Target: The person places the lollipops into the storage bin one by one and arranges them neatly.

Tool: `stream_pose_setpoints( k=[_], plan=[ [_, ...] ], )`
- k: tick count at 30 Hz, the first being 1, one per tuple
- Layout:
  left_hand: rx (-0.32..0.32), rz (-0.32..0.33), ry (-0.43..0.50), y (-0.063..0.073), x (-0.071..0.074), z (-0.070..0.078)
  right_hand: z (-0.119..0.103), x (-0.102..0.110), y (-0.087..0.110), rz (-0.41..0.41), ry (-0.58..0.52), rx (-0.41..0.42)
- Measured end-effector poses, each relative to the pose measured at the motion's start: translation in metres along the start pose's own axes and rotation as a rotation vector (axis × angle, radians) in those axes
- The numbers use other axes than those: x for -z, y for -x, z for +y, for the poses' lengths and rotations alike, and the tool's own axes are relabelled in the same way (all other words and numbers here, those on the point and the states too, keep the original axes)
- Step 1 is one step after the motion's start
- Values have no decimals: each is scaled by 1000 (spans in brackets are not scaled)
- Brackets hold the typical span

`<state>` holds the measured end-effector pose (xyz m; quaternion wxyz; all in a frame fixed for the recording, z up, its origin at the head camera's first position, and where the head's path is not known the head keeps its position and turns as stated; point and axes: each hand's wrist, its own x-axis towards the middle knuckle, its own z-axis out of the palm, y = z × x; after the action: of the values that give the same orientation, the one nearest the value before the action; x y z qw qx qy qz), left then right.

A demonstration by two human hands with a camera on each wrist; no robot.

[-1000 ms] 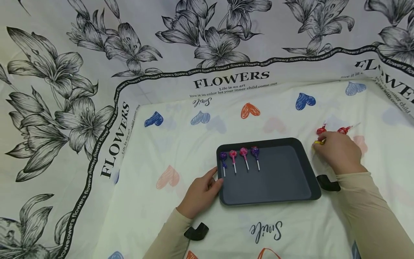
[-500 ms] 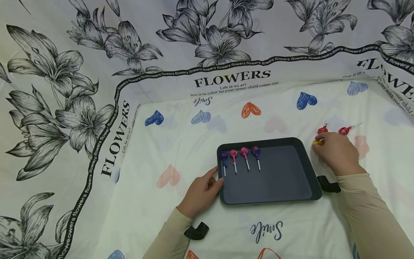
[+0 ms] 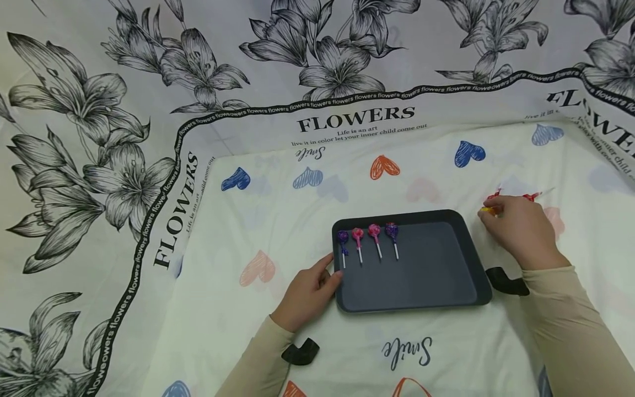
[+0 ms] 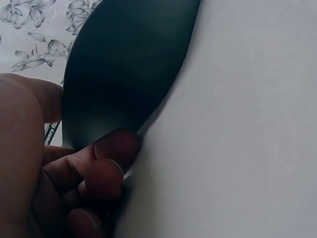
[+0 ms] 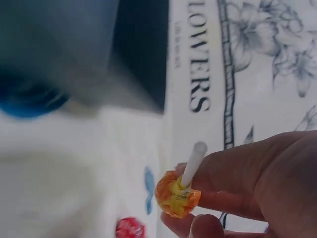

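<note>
My right hand [image 3: 526,229] pinches an orange-and-yellow wrapped lollipop [image 5: 177,198] to the right of the dark grey tray [image 3: 431,278]. In the right wrist view its white stick points up, and the fingertips hold the candy end. At the tray's left side, my left hand [image 3: 307,292] holds the edge, thumb on the rim. The left wrist view shows its fingers [image 4: 119,146] curled by the dark tray wall. Along the tray's left part lie a purple lollipop [image 3: 343,237], two pink lollipops [image 3: 374,230] and another purple lollipop [image 3: 392,231] in a row, sticks toward me.
Two red lollipops [image 3: 532,196] lie on the cloth just beyond my right hand, partly hidden by it. A white cloth [image 3: 288,220] with printed hearts covers the surface. Its floral border [image 3: 342,71] runs along the back and left.
My right hand has lifted slightly with the orange-and-yellow lollipop, now covering more of the red ones. The left hand and the tray stay in place.
</note>
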<state>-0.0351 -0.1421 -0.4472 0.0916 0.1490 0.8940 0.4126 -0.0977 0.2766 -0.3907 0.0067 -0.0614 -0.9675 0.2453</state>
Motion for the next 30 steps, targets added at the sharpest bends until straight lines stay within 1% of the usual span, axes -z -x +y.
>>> stream_pose_setpoints(
  k=[4, 8, 12, 16, 21, 30],
  plan=[
    [8, -1, -1, 1, 1, -1, -12, 4, 2, -14, -8, 2],
    [2, 4, -8, 1, 1, -1, -23, 7, 3, -27, -20, 32],
    [-8, 4, -9, 1, 0, -3, -30, 10, 3, -23, -26, 65],
    [-9, 9, -16, 0, 0, -4, -35, 11, 3, -37, -35, 79],
    [-12, 5, -20, 0, 1, -4, -43, 6, 2, -71, -31, 93],
    [-6, -15, -4, -1, 1, -4, -65, -8, 0, -90, -42, 121]
  ],
)
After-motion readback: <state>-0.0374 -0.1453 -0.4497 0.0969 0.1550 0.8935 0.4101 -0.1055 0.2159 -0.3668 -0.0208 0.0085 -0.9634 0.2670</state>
